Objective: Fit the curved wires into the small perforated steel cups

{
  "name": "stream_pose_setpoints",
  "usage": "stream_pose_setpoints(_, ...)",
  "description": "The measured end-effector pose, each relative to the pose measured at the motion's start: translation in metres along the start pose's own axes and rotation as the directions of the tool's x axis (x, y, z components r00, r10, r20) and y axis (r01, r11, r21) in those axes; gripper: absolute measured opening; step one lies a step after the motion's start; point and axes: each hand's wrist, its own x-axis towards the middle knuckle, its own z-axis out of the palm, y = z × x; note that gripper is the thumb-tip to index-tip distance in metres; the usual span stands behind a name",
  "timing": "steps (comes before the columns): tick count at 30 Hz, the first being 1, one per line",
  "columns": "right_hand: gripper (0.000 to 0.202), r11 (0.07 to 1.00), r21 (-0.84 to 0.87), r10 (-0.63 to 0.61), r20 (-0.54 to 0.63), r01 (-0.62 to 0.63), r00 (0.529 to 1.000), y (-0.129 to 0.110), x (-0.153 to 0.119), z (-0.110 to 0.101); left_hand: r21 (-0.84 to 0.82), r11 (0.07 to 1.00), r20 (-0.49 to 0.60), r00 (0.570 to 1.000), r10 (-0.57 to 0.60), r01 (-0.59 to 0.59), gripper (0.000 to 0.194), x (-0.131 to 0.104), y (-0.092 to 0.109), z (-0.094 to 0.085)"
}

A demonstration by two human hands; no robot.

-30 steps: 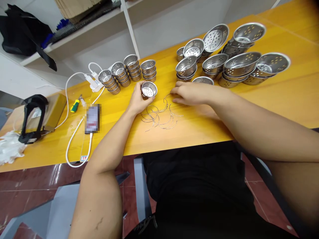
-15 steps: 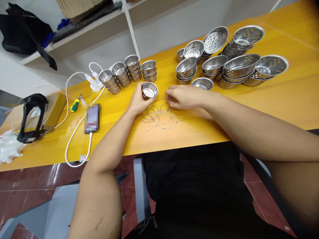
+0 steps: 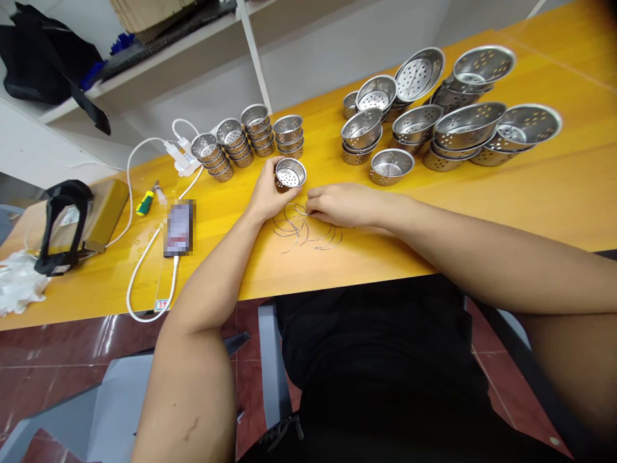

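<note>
My left hand (image 3: 270,191) is wrapped round a small perforated metal cup (image 3: 290,173), its open mouth turned up toward me. Just to the right, the fingers of my right hand (image 3: 332,204) are pinched together, low over the table. A thin curved wire (image 3: 301,210) runs up to those fingertips. Several more curved wires (image 3: 296,233) lie loosely crossed on the table below both hands. Behind the left hand stand several stacks of like cups (image 3: 288,130). An oval perforated cup (image 3: 391,167) sits beyond my right forearm.
Larger perforated cups (image 3: 470,125) are stacked at the back right of the yellow table (image 3: 270,283). At the left lie a phone (image 3: 178,228) with a white cable, a green-yellow screwdriver (image 3: 144,203), a power strip (image 3: 186,161) and a black headband-like frame (image 3: 62,225).
My right hand has moved left and slightly toward me, closer to the cup, uncovering the oval cup behind it. My left hand keeps its hold on the small cup.
</note>
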Motion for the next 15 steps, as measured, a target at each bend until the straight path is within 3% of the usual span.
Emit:
stream_pose_setpoints(6, 0.025, 0.993, -0.111, 0.051, 0.025, -0.048, 0.998, -0.021, 0.005, -0.004, 0.010, 1.000, -0.015, 1.000, 0.021, -0.021, 0.100, -0.001, 0.007, -0.002)
stream_pose_setpoints(11, 0.010, 0.996, 0.046, 0.075, -0.035, -0.073, 0.997, -0.019, 0.005, -0.008, 0.000, 0.997, -0.090, 0.993, 0.082, -0.082, 0.107, 0.002, 0.006, -0.004)
stream_pose_setpoints(15, 0.011, 0.977, 0.213, 0.014, -0.163, 0.021, 0.986, -0.006, 0.003, -0.009, -0.014, 0.996, -0.138, 0.987, 0.085, -0.088, 0.105, 0.003, 0.003, -0.003)
